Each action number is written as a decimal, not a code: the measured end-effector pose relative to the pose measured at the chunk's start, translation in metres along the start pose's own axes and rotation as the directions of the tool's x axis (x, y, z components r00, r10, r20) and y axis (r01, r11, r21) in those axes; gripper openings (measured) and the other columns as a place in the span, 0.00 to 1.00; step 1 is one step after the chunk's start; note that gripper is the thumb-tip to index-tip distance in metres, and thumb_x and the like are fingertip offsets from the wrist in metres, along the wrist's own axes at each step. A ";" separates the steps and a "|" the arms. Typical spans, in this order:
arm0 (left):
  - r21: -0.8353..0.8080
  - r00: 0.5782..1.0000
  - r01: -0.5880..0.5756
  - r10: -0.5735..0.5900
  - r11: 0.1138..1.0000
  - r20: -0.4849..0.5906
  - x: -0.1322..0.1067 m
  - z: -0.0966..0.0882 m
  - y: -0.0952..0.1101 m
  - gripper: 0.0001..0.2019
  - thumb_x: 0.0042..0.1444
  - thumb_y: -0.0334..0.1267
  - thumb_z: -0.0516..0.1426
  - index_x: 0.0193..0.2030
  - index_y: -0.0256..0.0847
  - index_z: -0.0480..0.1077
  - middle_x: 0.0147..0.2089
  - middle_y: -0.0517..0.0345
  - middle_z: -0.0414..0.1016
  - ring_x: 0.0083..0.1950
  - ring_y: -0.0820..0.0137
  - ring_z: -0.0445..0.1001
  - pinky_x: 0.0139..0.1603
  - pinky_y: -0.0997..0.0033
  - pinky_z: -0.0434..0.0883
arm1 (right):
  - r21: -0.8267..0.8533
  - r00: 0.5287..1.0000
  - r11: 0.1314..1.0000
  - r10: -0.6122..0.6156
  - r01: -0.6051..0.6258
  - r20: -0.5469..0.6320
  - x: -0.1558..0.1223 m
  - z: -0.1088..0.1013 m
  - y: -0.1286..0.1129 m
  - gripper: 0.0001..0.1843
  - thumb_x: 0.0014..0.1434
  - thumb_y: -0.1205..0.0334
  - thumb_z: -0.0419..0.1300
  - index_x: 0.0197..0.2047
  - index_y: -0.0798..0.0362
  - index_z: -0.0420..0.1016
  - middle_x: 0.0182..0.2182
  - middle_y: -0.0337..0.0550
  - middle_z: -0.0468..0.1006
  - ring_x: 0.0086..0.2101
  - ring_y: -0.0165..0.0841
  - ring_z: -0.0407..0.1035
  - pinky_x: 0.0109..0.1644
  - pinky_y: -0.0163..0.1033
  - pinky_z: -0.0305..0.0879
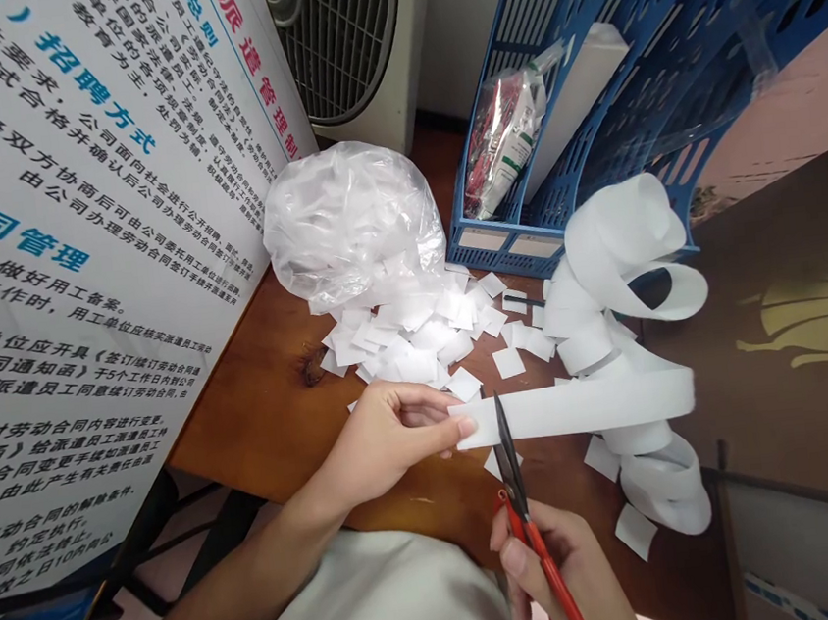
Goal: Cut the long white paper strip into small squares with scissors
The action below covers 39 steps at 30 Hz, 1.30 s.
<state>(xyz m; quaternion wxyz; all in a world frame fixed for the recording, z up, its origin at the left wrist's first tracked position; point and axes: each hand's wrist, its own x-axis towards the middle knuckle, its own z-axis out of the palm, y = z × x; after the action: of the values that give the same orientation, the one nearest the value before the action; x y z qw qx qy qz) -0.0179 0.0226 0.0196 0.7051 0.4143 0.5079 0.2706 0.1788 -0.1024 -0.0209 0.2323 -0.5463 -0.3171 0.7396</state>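
Note:
My left hand point(398, 435) pinches the free end of a long white strip point(601, 403) between thumb and fingers. The strip runs to the right and turns into loose curls at the table's right side. In my right hand point(559, 561) is a pair of scissors point(515, 482) with red handles and dark blades. The blades stand apart and straddle the strip, a short way right of my left thumb. Beyond my hands lies a heap of small white squares point(418, 344), spilling from the mouth of a clear plastic bag point(352, 218).
A blue file rack point(504, 251) holding a clear packet point(503, 138) stands at the back right of the wooden table point(247, 406). A printed board point(81, 236) rises along the left. Behind the bag is a fan-like unit with a grille point(347, 31).

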 end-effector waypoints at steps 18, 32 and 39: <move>0.055 1.000 0.013 -0.013 0.998 0.005 0.003 -0.003 -0.002 0.11 0.54 0.41 0.69 0.37 0.35 0.81 0.27 0.58 0.80 0.28 0.75 0.76 0.31 0.80 0.71 | -0.097 0.965 0.971 0.200 -0.218 -0.171 0.005 0.007 -0.003 0.29 0.51 0.36 0.62 0.27 0.56 0.62 0.12 0.37 0.64 0.14 0.22 0.57 0.22 0.27 0.52; 0.818 0.750 -0.499 0.615 0.287 0.243 0.022 0.004 0.031 0.09 0.65 0.35 0.57 0.41 0.41 0.80 0.73 0.45 0.60 0.72 0.54 0.61 0.70 0.52 0.59 | 0.047 0.602 0.901 -0.250 0.432 -0.758 0.006 -0.013 0.028 0.24 0.44 0.49 0.75 0.30 0.59 0.70 0.15 0.35 0.65 0.13 0.26 0.60 0.16 0.31 0.58; 0.571 0.676 -0.735 0.454 0.365 0.580 0.091 0.053 0.029 0.06 0.58 0.39 0.62 0.37 0.46 0.82 0.71 0.52 0.66 0.71 0.52 0.61 0.70 0.46 0.54 | 0.026 0.527 0.807 -0.361 0.590 -0.770 0.007 -0.007 0.023 0.21 0.51 0.54 0.72 0.27 0.58 0.65 0.15 0.33 0.64 0.13 0.25 0.61 0.16 0.30 0.56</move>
<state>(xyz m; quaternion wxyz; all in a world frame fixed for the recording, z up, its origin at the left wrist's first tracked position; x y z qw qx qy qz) 0.0636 0.0946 0.0071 0.3780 0.8678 0.2587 0.1926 0.1836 -0.1121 -0.0439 0.6096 -0.6464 -0.2249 0.4000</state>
